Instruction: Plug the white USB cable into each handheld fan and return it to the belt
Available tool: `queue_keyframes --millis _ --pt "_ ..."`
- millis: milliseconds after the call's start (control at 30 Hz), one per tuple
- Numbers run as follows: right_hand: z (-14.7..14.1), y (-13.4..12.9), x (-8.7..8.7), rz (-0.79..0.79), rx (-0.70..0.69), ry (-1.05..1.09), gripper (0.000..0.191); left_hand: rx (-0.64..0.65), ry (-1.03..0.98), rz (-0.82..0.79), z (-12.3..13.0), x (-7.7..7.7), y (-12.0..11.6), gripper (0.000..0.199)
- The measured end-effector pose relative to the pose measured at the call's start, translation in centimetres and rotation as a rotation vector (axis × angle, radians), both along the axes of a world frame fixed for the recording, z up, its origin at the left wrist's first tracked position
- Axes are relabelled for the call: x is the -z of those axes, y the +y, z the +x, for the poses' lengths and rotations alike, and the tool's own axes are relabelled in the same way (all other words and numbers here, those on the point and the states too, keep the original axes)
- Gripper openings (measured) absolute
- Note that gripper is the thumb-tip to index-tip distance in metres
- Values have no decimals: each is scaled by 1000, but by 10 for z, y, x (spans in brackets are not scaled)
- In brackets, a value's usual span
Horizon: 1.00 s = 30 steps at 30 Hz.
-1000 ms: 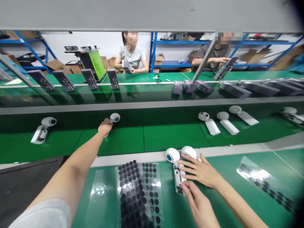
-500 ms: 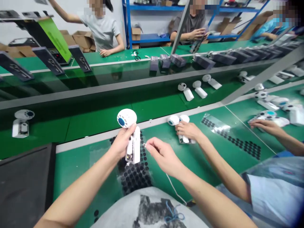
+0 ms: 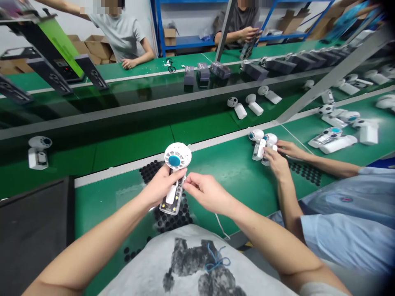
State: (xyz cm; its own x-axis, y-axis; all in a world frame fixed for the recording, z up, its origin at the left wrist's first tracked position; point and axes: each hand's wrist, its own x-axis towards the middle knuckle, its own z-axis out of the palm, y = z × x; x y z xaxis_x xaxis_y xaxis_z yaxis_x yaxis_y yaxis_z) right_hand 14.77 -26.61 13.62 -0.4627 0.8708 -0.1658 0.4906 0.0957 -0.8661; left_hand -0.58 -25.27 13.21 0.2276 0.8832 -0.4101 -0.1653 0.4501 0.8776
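My left hand [image 3: 163,183] is closed around a white device with a round head [image 3: 178,156] bearing a teal disc. Its lower part is a clear case [image 3: 169,201] showing a circuit board with small yellow parts. The case faces up towards me and is held above the table. My right hand [image 3: 206,191] pinches the plug end of a white cable at the device's right edge, just below the head. Fingers hide the plug, so I cannot tell whether it is in a socket. The white cable [image 3: 220,226] hangs down below that hand.
Sheets of black round pads [image 3: 171,220] lie beneath the device. A black tray [image 3: 33,238] stands at left. A co-worker's hands [image 3: 276,160] handle similar devices at right. A green conveyor [image 3: 132,144] carries more devices; beyond are grey boxes [image 3: 220,70] and a slanting post [image 3: 333,74].
The device has turned so its circuit-board side and teal disc face me more. My right hand has brought the plug to the device's edge. The co-worker's hands and devices have shifted.
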Motion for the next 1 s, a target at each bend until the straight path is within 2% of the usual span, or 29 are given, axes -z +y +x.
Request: queue_keyframes --millis 233,367,433,500,567,633,733,833,900,1000 --pt "-3 -4 13 -72 -10 61 19 -26 -6 -90 6 0 -14 45" --pt "4 -4 11 -80 -27 33 19 -44 41 -56 -4 10 -8 41" --pt "16 -2 13 -84 5 -5 20 -170 97 -3 -18 17 2 38" --pt "29 1 20 -93 121 1 22 -343 102 24 -31 23 12 35" --pt "35 3 34 -105 256 75 24 -423 49 18 -32 27 15 29" --pt "30 5 50 -148 325 201 27 -387 -8 13 -17 32 11 24" --pt "18 6 72 -294 374 382 36 -323 -75 11 23 46 8 23" --pt "20 14 89 -418 457 450 42 -174 -144 16 49 59 16 28" --pt "36 23 99 -474 521 438 39 -74 -70 14 49 60 23 34" --pt "76 42 114 -491 683 369 28 -99 121 -2 24 58 37 42"
